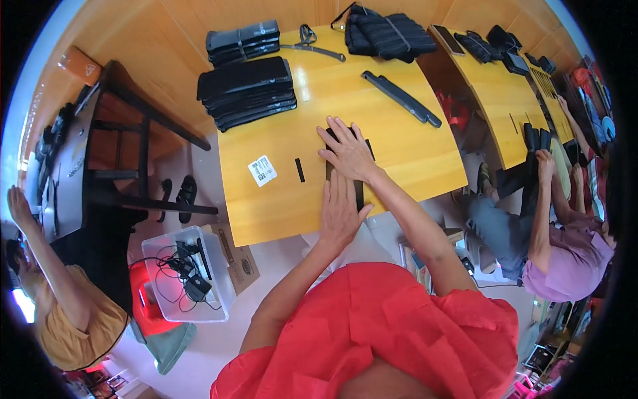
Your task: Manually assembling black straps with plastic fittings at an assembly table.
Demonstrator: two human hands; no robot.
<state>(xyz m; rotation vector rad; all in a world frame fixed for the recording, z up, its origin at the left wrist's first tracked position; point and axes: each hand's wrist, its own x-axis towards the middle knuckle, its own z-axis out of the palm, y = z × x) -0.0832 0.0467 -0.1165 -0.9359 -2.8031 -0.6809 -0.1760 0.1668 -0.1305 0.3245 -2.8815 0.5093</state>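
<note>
A flat, dark, narrow piece (359,195) lies on the yellow table (412,176) under both my hands; its exact kind is hidden. My right hand (349,154) rests flat on its far part, fingers stretched out and slightly apart. Nearer to me, my left hand (341,211) lies flat on it too, with its fingertips close to the right palm. Left of the hands is a short black strip (300,169) on the tabletop. Another black strip (370,150) shows just beside my right hand. Neither hand grips anything.
Stacked black folded pouches (246,93), a strap (316,48), a black bundle (385,36), long black pieces (402,100) and a white label (262,171) lie on the table. A clear bin of cables (222,312) stands lower left. People work at both sides.
</note>
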